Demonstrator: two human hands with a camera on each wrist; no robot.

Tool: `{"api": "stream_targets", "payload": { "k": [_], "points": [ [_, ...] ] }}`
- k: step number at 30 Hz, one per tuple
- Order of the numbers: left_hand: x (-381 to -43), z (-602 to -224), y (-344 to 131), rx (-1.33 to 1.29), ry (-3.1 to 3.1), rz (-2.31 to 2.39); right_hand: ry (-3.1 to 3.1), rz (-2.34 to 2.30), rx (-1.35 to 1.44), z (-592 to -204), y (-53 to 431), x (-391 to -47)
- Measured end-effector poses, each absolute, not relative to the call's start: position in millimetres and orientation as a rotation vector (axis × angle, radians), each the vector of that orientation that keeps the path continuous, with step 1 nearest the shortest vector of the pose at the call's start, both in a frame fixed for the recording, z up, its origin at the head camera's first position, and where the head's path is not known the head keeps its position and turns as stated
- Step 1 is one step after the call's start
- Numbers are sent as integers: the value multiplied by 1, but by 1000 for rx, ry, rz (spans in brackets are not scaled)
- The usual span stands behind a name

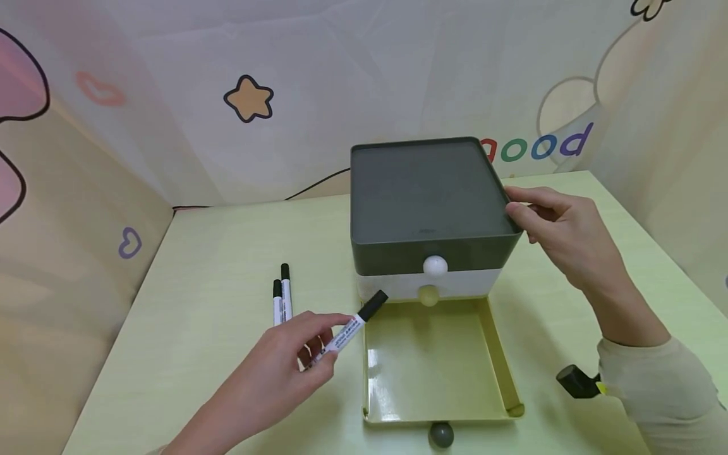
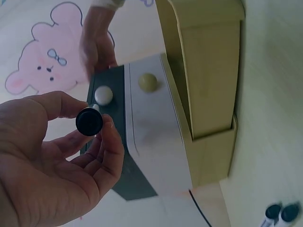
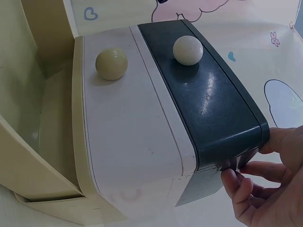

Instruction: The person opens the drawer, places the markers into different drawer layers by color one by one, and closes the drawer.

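Note:
A white marker with a black cap [image 1: 344, 333] is pinched between the thumb and fingers of my left hand [image 1: 284, 363], tilted with its cap toward the drawer box. The left wrist view shows the marker's black end [image 2: 89, 122] head-on. My right hand [image 1: 569, 234] holds the right side of the dark top tier [image 1: 426, 189] of a small drawer box. Below that tier is a white drawer [image 3: 128, 118] with a yellow-green knob [image 3: 111, 64]. The bottom yellow-green drawer [image 1: 432, 366] is pulled out toward me, its inside bare, with a dark grey knob [image 1: 441, 435] in front.
Two more capped markers [image 1: 287, 297] lie side by side on the pale table [image 1: 216, 265], left of the box. A black object [image 1: 577, 381] with a yellow part lies partly behind my right sleeve. A printed curtain [image 1: 341, 82] hangs behind the table.

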State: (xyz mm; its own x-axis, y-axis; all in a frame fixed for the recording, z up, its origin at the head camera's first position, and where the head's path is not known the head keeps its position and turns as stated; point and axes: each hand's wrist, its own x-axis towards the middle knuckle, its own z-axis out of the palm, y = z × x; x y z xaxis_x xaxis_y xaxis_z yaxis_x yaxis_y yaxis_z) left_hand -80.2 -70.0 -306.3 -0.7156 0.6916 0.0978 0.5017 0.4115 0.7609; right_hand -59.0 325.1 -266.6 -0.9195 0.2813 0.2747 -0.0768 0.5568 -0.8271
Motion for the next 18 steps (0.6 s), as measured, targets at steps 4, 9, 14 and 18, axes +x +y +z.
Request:
{"api": "stream_targets", "payload": {
  "k": [4,9,14,18],
  "points": [
    [-75,-305,-51,1128,2416,1098,-2424,1307,-176,-267,325,-59],
    [-70,-301,-29,1225,2343,1036,-2431,1296,-188,-267,326,-59],
    [-67,-296,-11,1312,2322,952,-2443,1284,-194,-267,325,-58],
    [-68,-295,1,1372,2333,865,-2449,1276,-197,-267,325,-58]
  ]
}}
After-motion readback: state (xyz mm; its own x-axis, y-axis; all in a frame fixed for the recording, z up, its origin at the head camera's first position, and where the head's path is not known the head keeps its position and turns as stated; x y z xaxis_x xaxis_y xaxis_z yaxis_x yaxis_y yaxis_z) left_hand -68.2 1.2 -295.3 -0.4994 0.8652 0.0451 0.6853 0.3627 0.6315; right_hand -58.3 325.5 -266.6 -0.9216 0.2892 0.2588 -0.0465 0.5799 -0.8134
